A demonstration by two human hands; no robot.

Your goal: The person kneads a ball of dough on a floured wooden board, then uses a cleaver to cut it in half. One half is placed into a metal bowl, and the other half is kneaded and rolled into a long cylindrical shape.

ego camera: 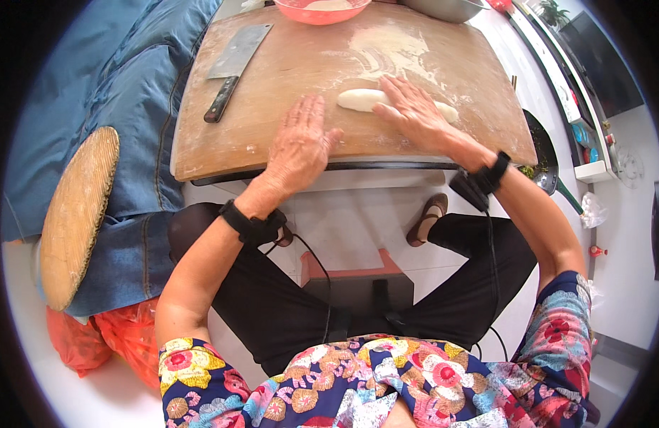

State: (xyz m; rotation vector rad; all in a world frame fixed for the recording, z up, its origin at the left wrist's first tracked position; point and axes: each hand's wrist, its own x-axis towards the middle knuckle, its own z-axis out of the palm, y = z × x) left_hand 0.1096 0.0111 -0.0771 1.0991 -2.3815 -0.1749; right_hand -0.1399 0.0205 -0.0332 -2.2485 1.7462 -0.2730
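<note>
A pale log of dough [361,100] lies on the floured wooden board [297,59], right of its middle. My right hand [415,112] rests flat across the dough, fingers slightly spread, hiding part of it. My left hand [303,139] is at the board's near edge, left of the dough and apart from it, palm down and holding nothing. A cleaver with a dark handle [222,99] lies at the board's left. Loose flour [393,51] is spread beyond the dough.
A pink bowl [321,12] and a metal bowl [447,8] stand at the far edge. A wok [543,152] is right of the board. On the left are blue denim cloth [137,107], an oval woven tray [81,219] and red plastic bags [129,326].
</note>
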